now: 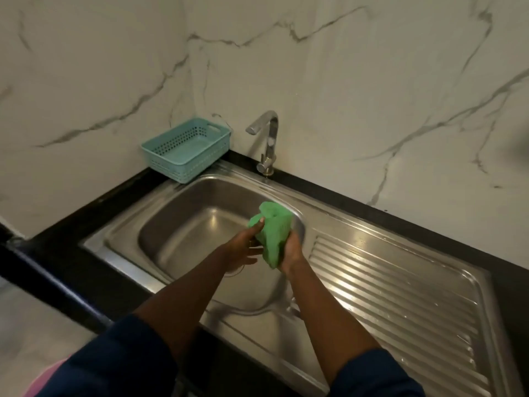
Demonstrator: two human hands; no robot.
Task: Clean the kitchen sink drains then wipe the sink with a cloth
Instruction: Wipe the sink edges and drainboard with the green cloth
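A green cloth (273, 230) hangs bunched over the right side of the stainless steel sink bowl (183, 224). My right hand (292, 253) grips its lower part from the right. My left hand (243, 247) holds its upper left edge between thumb and fingers. Both hands are above the bowl, near its right wall. The drain is mostly hidden under my left hand and forearm; only a sliver of its ring (234, 272) shows.
A chrome tap (267, 138) stands behind the bowl, spout turned left. A teal perforated basket (187, 149) sits at the back left corner. The ribbed draining board (395, 293) stretches to the right. Black counter (71, 253) frames the sink; marble wall behind.
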